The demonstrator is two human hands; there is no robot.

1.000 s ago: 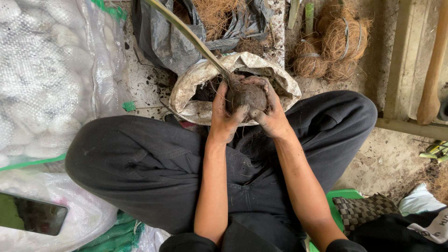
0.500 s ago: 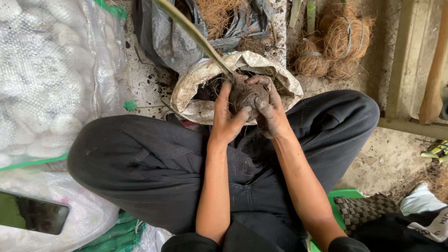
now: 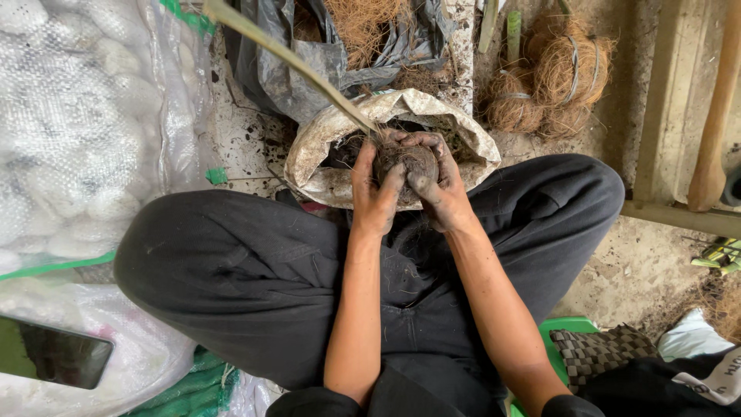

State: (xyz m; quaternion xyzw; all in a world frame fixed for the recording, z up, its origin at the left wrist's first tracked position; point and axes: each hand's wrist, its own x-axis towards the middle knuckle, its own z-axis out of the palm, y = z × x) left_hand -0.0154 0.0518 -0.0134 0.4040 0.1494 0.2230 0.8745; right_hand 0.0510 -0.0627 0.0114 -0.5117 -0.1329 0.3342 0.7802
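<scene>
Nearest, one dark phone (image 3: 54,357) lying on white sacking at lower left, one green stool edge (image 3: 567,332) at lower right. Above black-trousered crossed legs, two soiled hands: left hand (image 3: 376,193) and right hand (image 3: 438,185), both clasped around one root ball (image 3: 409,161). Dark, crumbly, roughly round, hairy with fibres, one pale green stem (image 3: 293,66) slanting up-left from it. Held over one open soil sack (image 3: 332,166). Beyond, one black bag of fibre (image 3: 309,62); two wire-bound coir bundles (image 3: 567,66) upper right.
</scene>
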